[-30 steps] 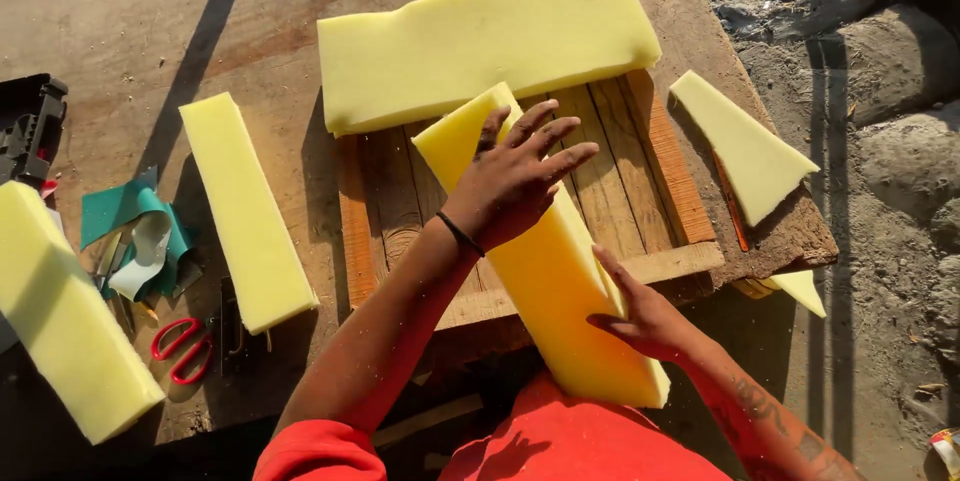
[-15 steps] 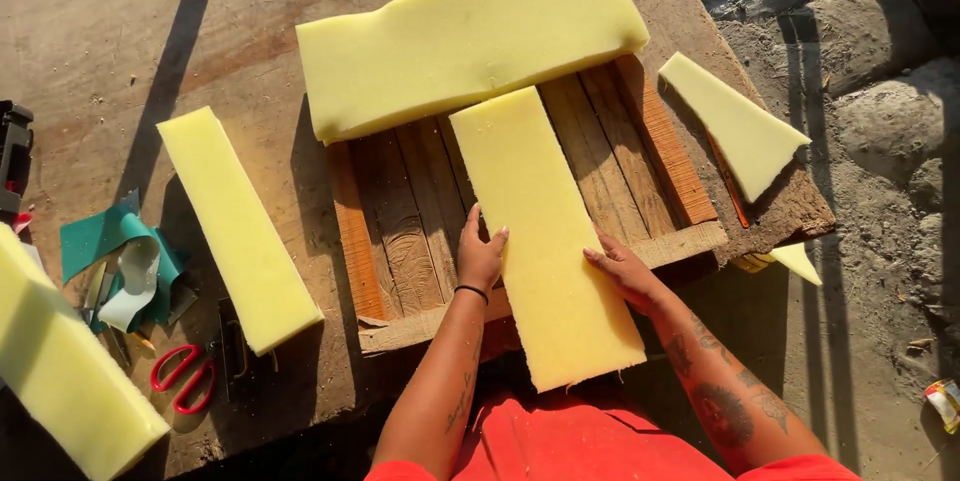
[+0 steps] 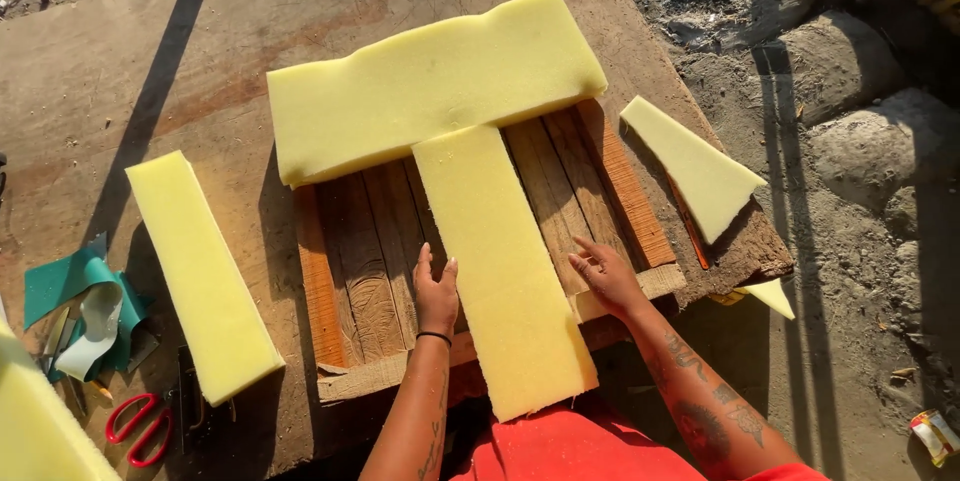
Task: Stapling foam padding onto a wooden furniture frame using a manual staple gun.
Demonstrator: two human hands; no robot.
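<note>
Your left hand [image 3: 437,291] lies flat, fingers together pointing to 12 o'clock, against the left edge of the foam strip [image 3: 503,266]. Your right hand [image 3: 605,274] rests open at its right edge, probably touching, gripping nothing. The strip lies lengthwise on the wooden frame [image 3: 365,271], its 12 o'clock end meeting the foam slab [image 3: 430,81].

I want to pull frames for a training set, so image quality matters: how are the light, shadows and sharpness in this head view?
Head view: hard, low sunlight throws long dark bands across the wooden board and the ground at right; the long foam strip and wide foam slab look bright but not washed out; left hand and right hand are sharp, with no motion blur; the bottom-left corner is dim.
</note>
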